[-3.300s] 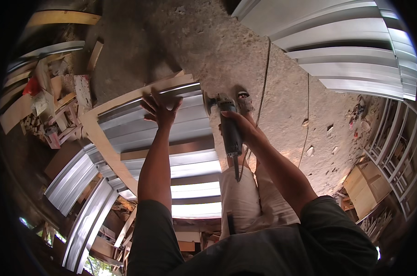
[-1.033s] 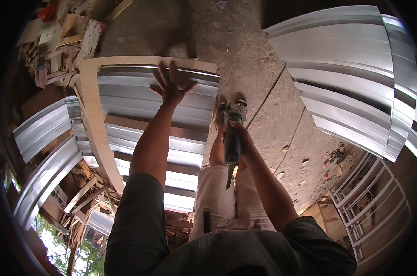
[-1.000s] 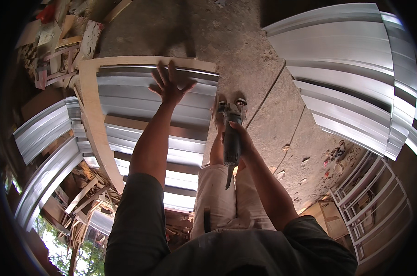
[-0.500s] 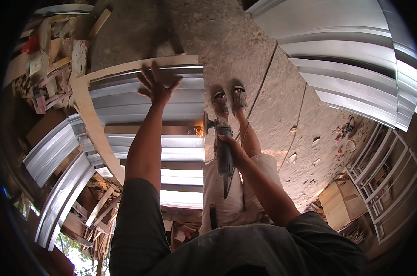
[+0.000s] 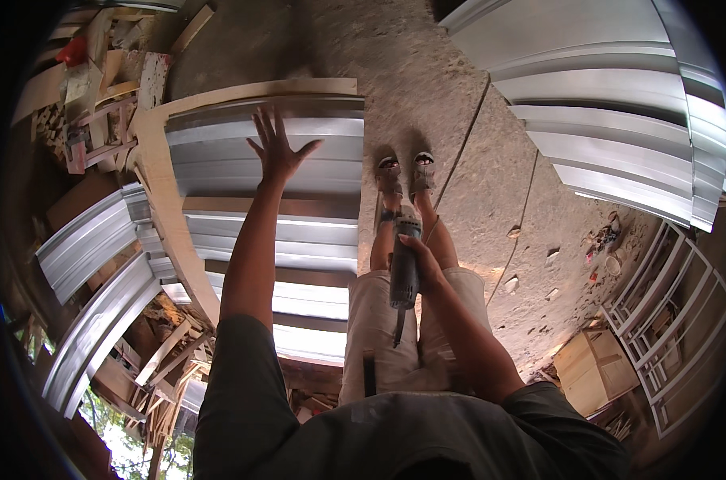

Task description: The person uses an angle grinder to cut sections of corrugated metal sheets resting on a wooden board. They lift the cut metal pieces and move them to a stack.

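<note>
My right hand (image 5: 417,254) is wrapped round the dark body of an angle grinder (image 5: 405,276), held upright in front of my legs. Its cord hangs from the near end; the head end points away from me, and the disc does not show clearly. Just left of the grinder lies a ribbed metal sheet (image 5: 315,164) with a straight right edge. My left hand (image 5: 278,158) is over the sheet's far part, fingers spread and nothing in them; whether it touches the metal I cannot tell. A pale wooden frame (image 5: 156,152) borders the sheet at its left and far sides.
More ribbed metal sheets (image 5: 595,84) lie at the far right, others (image 5: 91,240) at the left. Scrap wood (image 5: 167,352) is heaped at the left. A white metal frame (image 5: 675,320) and a wooden box (image 5: 595,364) stand at the right. Rubble dots the concrete floor (image 5: 491,208).
The grinder has come away from the sheet's edge, slightly right and nearer me, and the orange sparks are gone. My left hand's fingers have straightened, still spread over the sheet.
</note>
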Available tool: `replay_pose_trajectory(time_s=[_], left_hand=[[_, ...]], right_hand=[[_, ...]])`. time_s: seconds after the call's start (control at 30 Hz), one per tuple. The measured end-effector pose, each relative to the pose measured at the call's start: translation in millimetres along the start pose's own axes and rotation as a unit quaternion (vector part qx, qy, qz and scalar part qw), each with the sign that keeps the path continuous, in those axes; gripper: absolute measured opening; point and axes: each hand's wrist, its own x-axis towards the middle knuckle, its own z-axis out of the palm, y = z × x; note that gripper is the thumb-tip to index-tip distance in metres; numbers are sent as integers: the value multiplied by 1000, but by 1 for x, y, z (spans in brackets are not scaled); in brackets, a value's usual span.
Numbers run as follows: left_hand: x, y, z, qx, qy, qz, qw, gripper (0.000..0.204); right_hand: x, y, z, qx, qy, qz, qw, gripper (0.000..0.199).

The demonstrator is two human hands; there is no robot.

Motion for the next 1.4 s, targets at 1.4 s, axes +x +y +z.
replay_pose_trajectory(time_s=[1.4], left_hand=[[-184,-34,39,76,-125,-21,989,135]], right_hand=[[53,62,-22,-64,-87,-65,992,45]])
